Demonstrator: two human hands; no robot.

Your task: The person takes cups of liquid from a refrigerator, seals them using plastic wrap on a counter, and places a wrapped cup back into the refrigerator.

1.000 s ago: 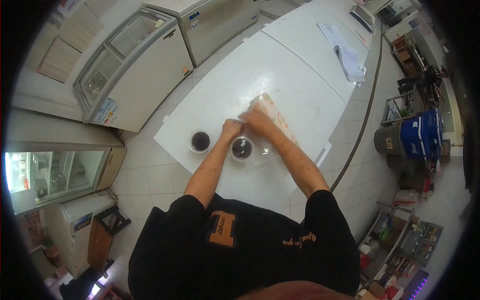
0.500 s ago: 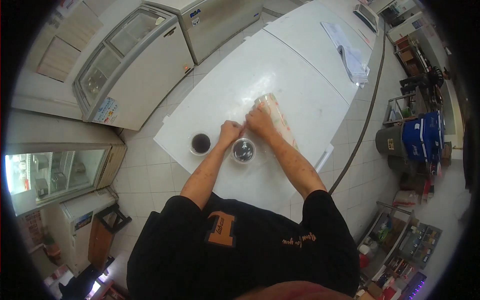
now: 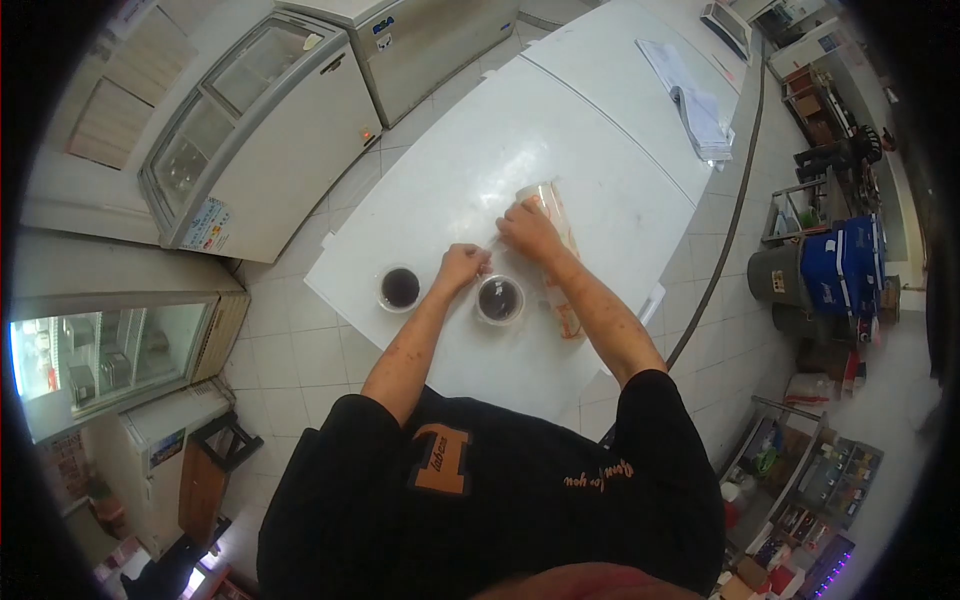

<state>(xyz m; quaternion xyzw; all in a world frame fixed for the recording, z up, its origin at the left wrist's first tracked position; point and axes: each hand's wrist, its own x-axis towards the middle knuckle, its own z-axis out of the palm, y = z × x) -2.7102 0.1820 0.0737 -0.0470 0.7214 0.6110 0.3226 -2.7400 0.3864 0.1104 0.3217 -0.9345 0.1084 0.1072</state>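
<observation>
My left hand [image 3: 464, 266] is closed in a pinch just above a clear round tub of dark liquid [image 3: 499, 299]. What sits between its fingertips is too small to make out. My right hand [image 3: 530, 228] lies over the upper part of a pale roll with orange print [image 3: 558, 222], which looks like cling film, its fingers curled on the roll's left side. The roll stretches along under my right wrist, right of the tub. Another clear tub of dark liquid [image 3: 399, 288] stands left of my left forearm.
Both tubs and the roll rest on a white table [image 3: 450, 370]. Papers [image 3: 690, 110] lie at its far right end. A chest freezer [image 3: 280, 150] stands beyond the left side, and a dark cable [image 3: 735, 220] runs along the right.
My right hand has shifted slightly right and the roll has turned more upright in view. The near tub appears a little to the right, its top darker with less glare. My left hand has barely moved.
</observation>
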